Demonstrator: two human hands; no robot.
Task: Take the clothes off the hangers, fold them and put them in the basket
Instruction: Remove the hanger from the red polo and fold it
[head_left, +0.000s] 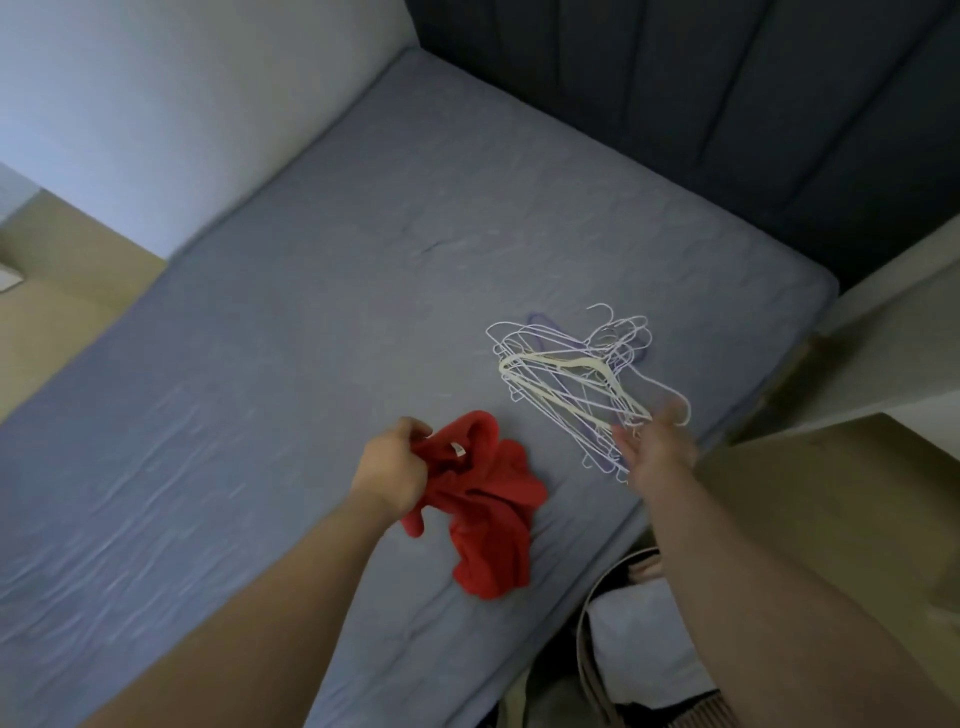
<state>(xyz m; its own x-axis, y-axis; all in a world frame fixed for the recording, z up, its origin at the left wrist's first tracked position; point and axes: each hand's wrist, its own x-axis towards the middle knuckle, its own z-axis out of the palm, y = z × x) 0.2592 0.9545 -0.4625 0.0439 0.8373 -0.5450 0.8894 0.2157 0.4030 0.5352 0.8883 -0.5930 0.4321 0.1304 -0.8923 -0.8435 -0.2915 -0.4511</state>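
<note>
Head: left hand grips crumpled red garment — wire hangers (tangled).

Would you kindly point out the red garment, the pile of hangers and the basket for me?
red garment (488, 530), head view, on its crumpled middle.
pile of hangers (566, 385), head view, on its tangled middle.
basket (584, 644), head view, on its left rim.

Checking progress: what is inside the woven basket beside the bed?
Inside the beige woven basket lie a folded white cloth and a dark item beside it; the right forearm covers the rest.
</note>
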